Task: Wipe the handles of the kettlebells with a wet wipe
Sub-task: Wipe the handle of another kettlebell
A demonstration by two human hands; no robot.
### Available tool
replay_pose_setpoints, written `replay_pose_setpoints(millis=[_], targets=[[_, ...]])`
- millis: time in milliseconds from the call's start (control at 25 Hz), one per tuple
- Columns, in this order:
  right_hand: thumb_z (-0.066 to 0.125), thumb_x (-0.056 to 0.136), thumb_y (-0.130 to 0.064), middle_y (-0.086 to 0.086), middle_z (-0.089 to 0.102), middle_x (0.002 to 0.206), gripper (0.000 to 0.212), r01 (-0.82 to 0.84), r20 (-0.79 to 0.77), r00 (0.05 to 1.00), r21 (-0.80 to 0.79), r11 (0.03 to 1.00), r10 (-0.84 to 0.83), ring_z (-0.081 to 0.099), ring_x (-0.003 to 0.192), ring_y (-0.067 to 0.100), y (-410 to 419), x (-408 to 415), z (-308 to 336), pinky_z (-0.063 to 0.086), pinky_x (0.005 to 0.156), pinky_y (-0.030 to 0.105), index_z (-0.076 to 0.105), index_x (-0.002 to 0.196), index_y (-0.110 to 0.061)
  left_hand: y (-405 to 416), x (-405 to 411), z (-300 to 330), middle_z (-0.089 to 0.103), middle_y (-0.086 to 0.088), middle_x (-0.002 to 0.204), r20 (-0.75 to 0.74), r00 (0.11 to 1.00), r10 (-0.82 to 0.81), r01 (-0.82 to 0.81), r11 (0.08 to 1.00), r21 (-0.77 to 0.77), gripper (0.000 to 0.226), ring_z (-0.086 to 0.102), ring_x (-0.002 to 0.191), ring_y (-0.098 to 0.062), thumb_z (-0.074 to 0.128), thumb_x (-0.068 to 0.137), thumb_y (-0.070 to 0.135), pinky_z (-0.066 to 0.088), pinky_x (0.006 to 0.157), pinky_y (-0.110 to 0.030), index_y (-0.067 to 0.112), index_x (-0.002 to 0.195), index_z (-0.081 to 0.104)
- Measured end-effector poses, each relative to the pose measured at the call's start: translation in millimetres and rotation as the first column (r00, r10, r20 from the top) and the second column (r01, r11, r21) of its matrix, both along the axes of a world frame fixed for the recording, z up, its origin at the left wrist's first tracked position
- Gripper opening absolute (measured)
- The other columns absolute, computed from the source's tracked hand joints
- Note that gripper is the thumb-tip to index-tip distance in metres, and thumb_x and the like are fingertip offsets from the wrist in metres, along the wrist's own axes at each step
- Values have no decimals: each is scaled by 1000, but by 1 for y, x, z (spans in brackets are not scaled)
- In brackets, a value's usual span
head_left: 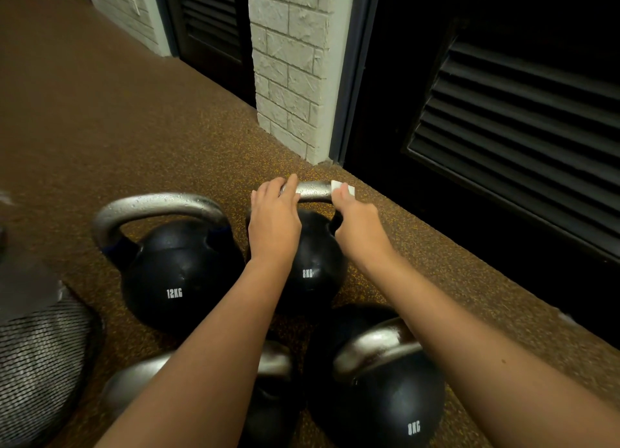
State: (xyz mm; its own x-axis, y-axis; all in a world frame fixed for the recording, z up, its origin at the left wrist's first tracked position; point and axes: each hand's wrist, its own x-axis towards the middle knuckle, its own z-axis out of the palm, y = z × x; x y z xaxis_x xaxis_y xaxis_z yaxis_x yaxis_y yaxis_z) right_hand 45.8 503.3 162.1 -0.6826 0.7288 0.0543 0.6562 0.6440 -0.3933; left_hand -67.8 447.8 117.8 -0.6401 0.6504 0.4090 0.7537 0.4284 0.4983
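Nearest, at 6 o'clock, two forearms reach up from the bottom edge over two kettlebells. One kettlebell [268,410] at 6 o'clock is mostly hidden under the left forearm, only parts of its silver handle showing. The other, a near 8KG bell [385,397] at 5 o'clock, stands upright on the floor [100,119], its handle partly crossed by the right forearm. At 8 o'clock a black mesh bin [37,363] is cut by the left edge.

Further out, at 9 o'clock of centre, stands the 12KG bell [174,273], upright, untouched, just beside the far 8KG bell [315,263] near the middle of the view.

Both hands are on the far bell's handle [313,191]. The left hand [273,218] lies over the handle's left end, fingers curled over the bar. The right hand [357,226] grips the handle's right end, thumb and fingers pinching a white wipe [340,187] against the metal; the wipe is wrapped on the bar at its right bend, a little of it showing above the thumb.

Beyond, at 12 o'clock, a white brick pillar [288,65] rises from the floor, with dark louvred doors [523,119] at 2 o'clock and 11 o'clock.
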Motion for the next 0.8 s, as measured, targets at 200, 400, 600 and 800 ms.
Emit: replay_pose_setpoints(millis=[200, 400, 600, 800], targets=[[46, 89, -2, 17, 55, 117, 42, 137, -35, 990, -67, 988, -140, 50, 108, 30, 17, -6, 0, 45, 84, 33, 44, 130, -10, 1, -2, -1, 51, -12, 129, -3, 1000, 6, -6, 1000, -8, 38, 40, 123, -28, 42, 97, 14, 35, 104, -48, 11, 134, 46], [47, 88, 2, 13, 51, 121, 45, 10, -9, 1000, 47, 999, -10, 51, 110, 31, 9, -5, 3, 44, 89, 35, 45, 131, -12, 0, -1, -1, 51, -13, 129, -2, 1000, 0, 0, 1000, -15, 38, 40, 124, -28, 41, 97, 14, 36, 103, -48, 11, 134, 47], [50, 83, 7, 8, 58, 127, 49, 69, -191, 972, -331, 941, -138, 51, 116, 28, 48, -12, 13, 45, 95, 41, 62, 121, -21, -1, -1, 0, 50, -12, 130, -1, 1000, 2, -2, 1000, -14, 37, 39, 124, -27, 41, 97, 15, 35, 104, -47, 11, 134, 47], [55, 85, 2, 10, 61, 123, 37, 98, -157, 969, -454, 886, -188, 47, 122, 29, 58, -5, 0, 39, 95, 34, 66, 116, -16, 0, -2, -1, 50, -11, 130, 5, 1000, 3, -3, 1000, -15, 37, 38, 124, -27, 39, 97, 16, 35, 103, -47, 12, 133, 48]])
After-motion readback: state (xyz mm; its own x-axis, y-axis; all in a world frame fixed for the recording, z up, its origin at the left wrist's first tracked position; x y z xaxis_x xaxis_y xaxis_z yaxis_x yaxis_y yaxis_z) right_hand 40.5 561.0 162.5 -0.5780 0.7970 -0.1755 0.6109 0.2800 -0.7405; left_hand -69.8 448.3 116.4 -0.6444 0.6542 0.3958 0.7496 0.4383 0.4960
